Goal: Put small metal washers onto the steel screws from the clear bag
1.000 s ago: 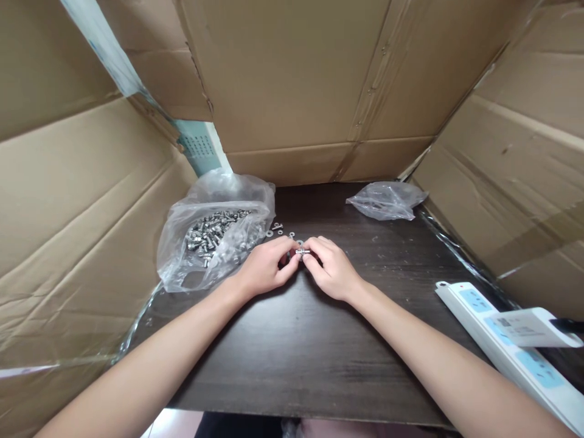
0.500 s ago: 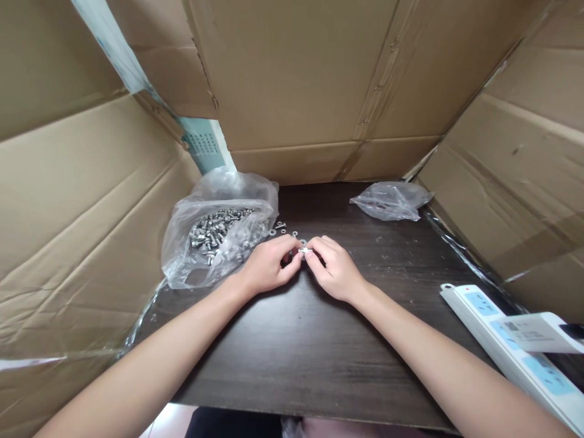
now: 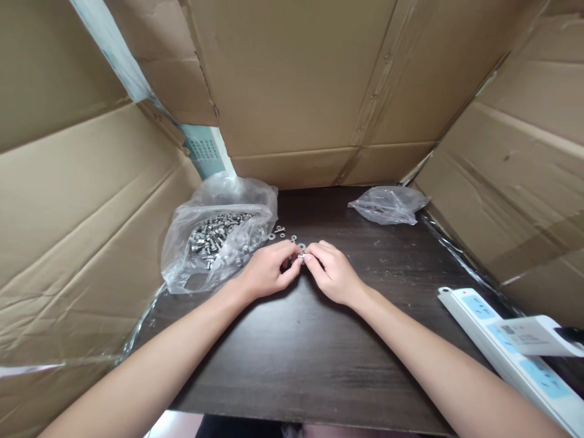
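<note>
Between the fingertips of both hands, over the middle of the table, is a small silver bolt (image 3: 302, 256). My left hand (image 3: 272, 266) pinches it from the left, thumb and forefinger closed. From the other side my right hand (image 3: 334, 271) pinches its right end, so the fingers cover most of it. I cannot make out what else sits on the bolt. Just beyond the fingertips lie a flat washer (image 3: 302, 246), a small ring (image 3: 294, 238) and another bolt (image 3: 280, 229). Left of my left hand stands an open clear plastic bag (image 3: 182, 243) full of bolts (image 3: 214, 234).
A second clear plastic bag (image 3: 387, 204) lies at the table's far right. A white power strip (image 3: 506, 347) with a paper label (image 3: 524, 334) runs along the right edge. Cardboard walls (image 3: 296, 91) enclose the dark table (image 3: 296, 359) at the back and both sides.
Both hands stay at the same spot, still pinching the bolt, and less of it shows between the fingers. The whole view has shifted slightly.
</note>
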`<action>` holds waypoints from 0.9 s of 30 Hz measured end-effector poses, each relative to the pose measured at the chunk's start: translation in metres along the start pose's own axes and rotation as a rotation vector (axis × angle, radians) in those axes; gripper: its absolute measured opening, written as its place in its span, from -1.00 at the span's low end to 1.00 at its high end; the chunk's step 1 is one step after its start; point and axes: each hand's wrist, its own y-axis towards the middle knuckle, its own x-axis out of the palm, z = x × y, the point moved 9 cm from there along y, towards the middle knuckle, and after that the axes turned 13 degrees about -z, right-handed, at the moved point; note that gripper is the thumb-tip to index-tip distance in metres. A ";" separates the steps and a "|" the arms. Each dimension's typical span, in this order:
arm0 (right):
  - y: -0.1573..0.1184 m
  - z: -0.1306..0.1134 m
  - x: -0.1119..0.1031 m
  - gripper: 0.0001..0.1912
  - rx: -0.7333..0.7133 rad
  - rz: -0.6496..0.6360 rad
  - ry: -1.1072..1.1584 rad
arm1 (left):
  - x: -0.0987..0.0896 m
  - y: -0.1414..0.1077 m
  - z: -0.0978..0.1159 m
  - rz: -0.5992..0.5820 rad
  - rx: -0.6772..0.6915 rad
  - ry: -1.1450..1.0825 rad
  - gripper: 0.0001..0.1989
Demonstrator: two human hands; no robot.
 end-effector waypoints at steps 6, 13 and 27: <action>-0.002 -0.001 -0.005 -0.77 0.044 0.015 -0.039 | 0.000 0.000 0.001 0.007 -0.006 0.004 -0.86; -0.002 0.000 -0.003 -0.82 0.037 0.018 -0.039 | 0.000 0.000 0.001 0.006 -0.010 0.021 -0.85; -0.002 0.002 -0.003 -0.83 0.051 0.008 0.008 | 0.000 0.000 0.000 0.000 -0.034 0.006 -0.83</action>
